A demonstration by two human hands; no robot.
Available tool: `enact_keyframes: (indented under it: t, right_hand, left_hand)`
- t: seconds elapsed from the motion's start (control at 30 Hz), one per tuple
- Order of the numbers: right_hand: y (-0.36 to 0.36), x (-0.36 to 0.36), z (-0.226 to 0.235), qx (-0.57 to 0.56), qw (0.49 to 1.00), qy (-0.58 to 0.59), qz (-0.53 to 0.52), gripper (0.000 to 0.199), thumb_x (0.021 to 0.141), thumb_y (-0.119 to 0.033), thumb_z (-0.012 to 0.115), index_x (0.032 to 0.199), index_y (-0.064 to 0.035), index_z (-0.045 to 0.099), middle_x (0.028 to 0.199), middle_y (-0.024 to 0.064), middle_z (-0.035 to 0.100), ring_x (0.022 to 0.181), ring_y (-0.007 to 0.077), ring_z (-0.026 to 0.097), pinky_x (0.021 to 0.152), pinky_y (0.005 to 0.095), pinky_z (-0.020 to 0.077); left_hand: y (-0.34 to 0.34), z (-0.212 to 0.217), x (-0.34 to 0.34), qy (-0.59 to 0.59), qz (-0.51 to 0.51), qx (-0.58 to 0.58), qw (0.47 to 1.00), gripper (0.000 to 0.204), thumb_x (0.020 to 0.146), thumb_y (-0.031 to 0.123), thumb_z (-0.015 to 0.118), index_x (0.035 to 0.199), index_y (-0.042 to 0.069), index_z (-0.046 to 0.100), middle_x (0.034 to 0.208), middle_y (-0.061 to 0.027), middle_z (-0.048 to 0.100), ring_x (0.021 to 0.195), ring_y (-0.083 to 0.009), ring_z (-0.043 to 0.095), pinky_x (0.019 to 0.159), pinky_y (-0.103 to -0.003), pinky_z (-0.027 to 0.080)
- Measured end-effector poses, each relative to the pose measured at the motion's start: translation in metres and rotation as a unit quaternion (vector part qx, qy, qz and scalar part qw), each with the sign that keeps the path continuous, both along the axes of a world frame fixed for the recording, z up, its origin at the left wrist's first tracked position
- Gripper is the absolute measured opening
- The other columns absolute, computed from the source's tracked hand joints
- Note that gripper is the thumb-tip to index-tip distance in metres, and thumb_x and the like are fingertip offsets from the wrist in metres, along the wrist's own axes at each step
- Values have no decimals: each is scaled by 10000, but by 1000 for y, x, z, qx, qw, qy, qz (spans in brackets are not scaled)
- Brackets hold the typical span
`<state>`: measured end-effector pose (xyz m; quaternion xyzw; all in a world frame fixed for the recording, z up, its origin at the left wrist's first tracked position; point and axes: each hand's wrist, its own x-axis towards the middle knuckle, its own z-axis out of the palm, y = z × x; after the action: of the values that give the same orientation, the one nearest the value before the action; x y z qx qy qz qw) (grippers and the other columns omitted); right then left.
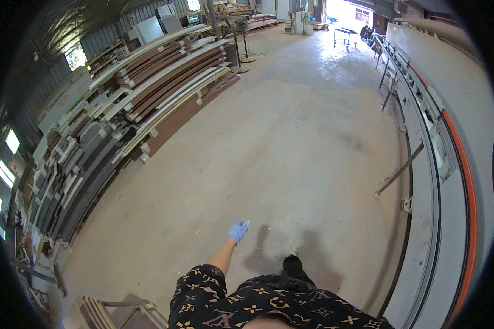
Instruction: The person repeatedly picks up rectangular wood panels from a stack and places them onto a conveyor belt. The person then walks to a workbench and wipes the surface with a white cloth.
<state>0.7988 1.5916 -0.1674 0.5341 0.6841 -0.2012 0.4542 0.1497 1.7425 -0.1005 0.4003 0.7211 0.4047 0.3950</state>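
My left hand (238, 231), in a light blue glove with a whitish patch at the fingertips, hangs in front of my body over the concrete floor (247, 159). Its fingers look curled together, and nothing shows in them. My right hand is out of sight. A black sleeve with a pale pattern covers my left upper arm, and below it one dark-clad leg ends in a light shoe (296, 248).
Long boards (164, 82) and dark profiles (88, 159) are stacked along the left. A long machine (422, 214) with an orange strip (461, 159) lines the right, its angled leg (399, 171) jutting over the floor. A wheeled table (346, 33) stands near the bright doorway. Wooden frames (101, 312) lie lower left.
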Motion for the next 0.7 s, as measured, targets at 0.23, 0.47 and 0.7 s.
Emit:
enact_keyframes:
  t: [0.23,0.47,0.7]
  right_hand:
    - [292,-64,-11,94,658,306,-681,228,808,-277,542,899,-70,568,767,80,568,601,200,531,500,356,439]
    - [713,-286,79,61,622,573,-529,294,791,-241,592,949,6,575,827,90,589,686,154,560,565,280,473]
    - [932,-411,82,40,694,620,-365,336,783,-179,604,1064,-1,558,821,92,604,642,150,560,581,266,471]
  left_hand:
    - [163,-34,6,-64,-7,-209,976,333,827,380,540,952,72,539,784,-13,567,601,-115,492,486,-270,402]
    - [173,-112,-55,239,-206,-310,897,355,817,323,515,1084,94,562,1071,-154,570,1004,-307,534,850,-382,420]
    - [325,-127,-119,86,-103,-445,885,368,852,322,422,1059,56,569,1073,-182,560,993,-331,536,848,-402,415]
